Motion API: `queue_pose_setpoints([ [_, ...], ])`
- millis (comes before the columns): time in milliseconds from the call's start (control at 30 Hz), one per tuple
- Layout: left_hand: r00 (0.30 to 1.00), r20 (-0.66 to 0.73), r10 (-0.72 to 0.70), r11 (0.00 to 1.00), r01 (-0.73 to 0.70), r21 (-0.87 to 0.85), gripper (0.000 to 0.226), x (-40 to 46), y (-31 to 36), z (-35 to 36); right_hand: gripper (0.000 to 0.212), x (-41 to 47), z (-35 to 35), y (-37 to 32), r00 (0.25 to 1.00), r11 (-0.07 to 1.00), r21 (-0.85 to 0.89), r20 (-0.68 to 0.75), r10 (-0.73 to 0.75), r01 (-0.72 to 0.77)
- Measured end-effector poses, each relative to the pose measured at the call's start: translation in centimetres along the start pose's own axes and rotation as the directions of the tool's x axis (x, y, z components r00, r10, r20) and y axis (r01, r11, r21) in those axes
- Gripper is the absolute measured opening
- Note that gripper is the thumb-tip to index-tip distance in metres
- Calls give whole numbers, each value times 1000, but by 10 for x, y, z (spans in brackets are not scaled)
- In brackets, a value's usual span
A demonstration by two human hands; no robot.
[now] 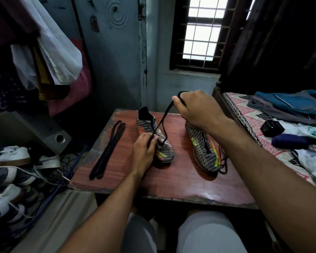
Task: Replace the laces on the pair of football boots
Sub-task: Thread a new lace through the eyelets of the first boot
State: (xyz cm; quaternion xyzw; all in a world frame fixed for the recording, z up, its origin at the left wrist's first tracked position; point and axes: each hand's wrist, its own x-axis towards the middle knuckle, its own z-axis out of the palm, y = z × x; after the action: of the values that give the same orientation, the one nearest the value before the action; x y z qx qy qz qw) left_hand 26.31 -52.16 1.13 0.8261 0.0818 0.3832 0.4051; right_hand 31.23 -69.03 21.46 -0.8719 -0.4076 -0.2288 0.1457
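Pulling the lace (162, 123) up centre frame, the right hand (195, 106) is gripping it closed; the left hand (144, 148) is pinching it at the boot (162, 150); draw steadily.

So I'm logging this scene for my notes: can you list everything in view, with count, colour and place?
table: one, red-brown, centre
boots: two, dark patterned with yellow marks, on table; the other at right
lace: one, black, running from left boot up to right hand
spare laces: one bundle, black, table's left side
shoes: several, mostly white, floor at left
speaker: one, grey, left
bed: one, patterned sheet, right
window: one, barred, back wall
hands: left pinches lace at boot; right grips lace, raised
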Motion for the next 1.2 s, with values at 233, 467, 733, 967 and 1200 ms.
queue_pose_setpoints([
  [233,922,229,-312,844,380,-378,29,-7,5,-27,36,13,61,40,969,999,-15,242,48,-45],
  [467,916,327,-231,776,376,-506,19,-32,22,-69,43,11,85,40,838,743,467,496,228,-479],
  [733,940,260,-221,778,331,-534,13,-27,10,-67,31,27,90,47,857,754,409,286,430,-514],
  [967,936,323,-143,792,304,-530,8,-19,17,-73,51,26,70,40,870,901,83,310,384,-427],
  [1200,928,344,-141,577,359,-734,6,-14,42,-82,46,0,52,12,884,988,135,467,2,-74],
])
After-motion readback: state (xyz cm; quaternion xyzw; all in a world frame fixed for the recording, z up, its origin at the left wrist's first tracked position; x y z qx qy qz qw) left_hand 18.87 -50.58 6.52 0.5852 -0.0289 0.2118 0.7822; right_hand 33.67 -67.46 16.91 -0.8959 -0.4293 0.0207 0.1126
